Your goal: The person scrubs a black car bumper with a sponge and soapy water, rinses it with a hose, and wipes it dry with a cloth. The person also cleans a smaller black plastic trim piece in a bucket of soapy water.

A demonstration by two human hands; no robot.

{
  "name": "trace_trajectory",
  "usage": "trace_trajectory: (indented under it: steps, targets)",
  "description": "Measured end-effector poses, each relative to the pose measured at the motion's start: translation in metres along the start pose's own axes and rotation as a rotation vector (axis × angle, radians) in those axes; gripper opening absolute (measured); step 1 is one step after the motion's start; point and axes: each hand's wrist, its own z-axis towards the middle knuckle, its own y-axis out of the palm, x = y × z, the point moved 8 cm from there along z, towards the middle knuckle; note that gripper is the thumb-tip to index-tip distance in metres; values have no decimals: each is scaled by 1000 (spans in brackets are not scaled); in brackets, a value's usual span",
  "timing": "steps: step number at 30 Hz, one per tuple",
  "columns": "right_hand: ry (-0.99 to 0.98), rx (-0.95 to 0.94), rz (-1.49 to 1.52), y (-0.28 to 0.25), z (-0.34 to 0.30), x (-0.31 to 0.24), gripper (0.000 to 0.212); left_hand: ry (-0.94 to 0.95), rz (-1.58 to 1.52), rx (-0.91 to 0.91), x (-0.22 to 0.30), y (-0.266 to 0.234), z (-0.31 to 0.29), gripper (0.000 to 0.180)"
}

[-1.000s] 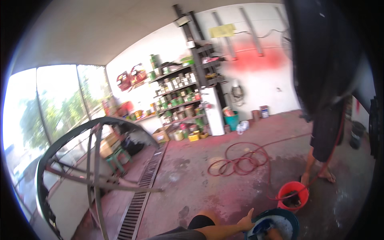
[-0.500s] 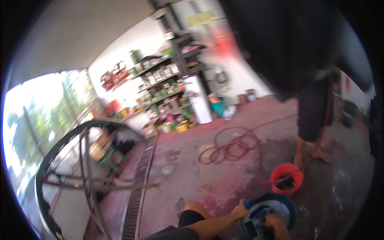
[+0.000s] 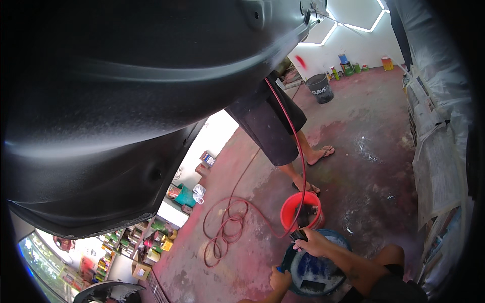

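stained workshop floor (image 3: 257, 247), basin (image 3: 288, 259) of suds (image 3: 327, 273), both hands busy

from where i stand, the right hand (image 3: 314, 243) has its fingers closed round a small black block (image 3: 299, 235), up at the basin's far rim; it looks light, firm and probably slick, best pinched by its sides. beside the basin, the left hand (image 3: 279, 281) curls around a blue thing (image 3: 280, 269). earlier the right hand was down in the suds; now it's raised

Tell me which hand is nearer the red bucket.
Right. Your right hand, holding a dark block, is just below the red bucket in the picture; your left hand is lower, at the left edge of the blue-green tub.
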Motion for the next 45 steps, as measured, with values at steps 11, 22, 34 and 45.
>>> trace_trajectory:
  steps: [11, 22, 34, 45]
  targets:
    - [-416, 278, -35, 30, 53, -192, 28, -42, -24, 3, -4, -8, -9, 60]
    - [-910, 199, 778, 56, 38, -446, 21, -30, -49, -25, 7, -15, -14, 62]
    - [-837, 214, 783, 80, 39, -455, 27, -40, -47, -6, 1, -12, -12, 63]
    - [-857, 291, 810, 85, 28, -466, 10, -48, -36, 1, -1, -13, -13, 63]
